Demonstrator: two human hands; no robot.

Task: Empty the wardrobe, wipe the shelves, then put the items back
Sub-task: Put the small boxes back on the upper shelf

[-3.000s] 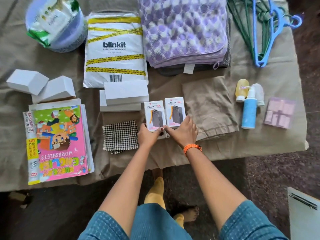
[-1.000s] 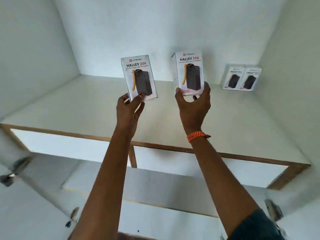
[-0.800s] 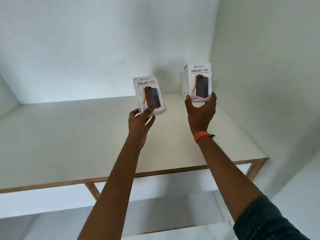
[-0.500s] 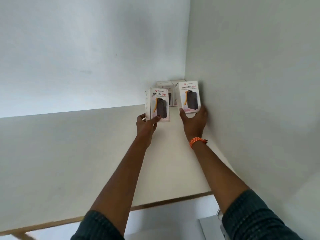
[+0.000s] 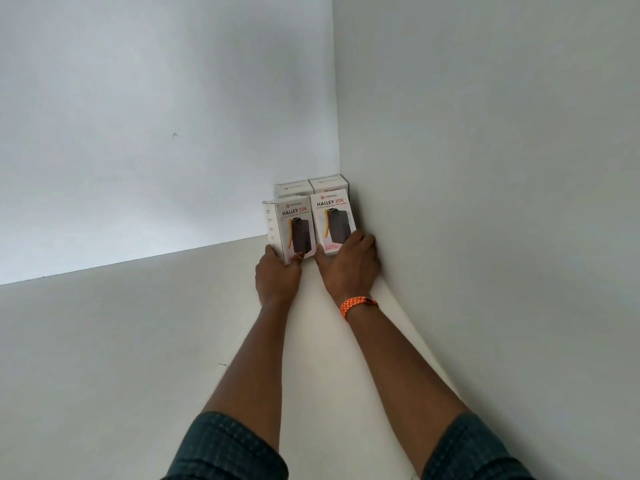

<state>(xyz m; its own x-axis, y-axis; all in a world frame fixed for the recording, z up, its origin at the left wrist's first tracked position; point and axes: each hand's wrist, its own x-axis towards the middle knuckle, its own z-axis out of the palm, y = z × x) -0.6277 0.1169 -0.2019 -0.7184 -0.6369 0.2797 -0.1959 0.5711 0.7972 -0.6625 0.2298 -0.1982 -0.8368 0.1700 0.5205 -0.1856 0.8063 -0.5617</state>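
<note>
At the shelf's (image 5: 145,341) back right corner, I am setting two boxes down in front of the pair already standing there (image 5: 292,189). My left hand (image 5: 277,280) is gripping the left box (image 5: 291,233) low down, thumb on its front; I am judging it should slide flush beside its neighbour before I let go. My right hand (image 5: 349,263) is clasping the base of the right box (image 5: 333,221), which is standing just beside the side wall (image 5: 485,202). Both are upright white cartons showing "HALLEY 20K" and a dark power bank with an orange strap.
</note>
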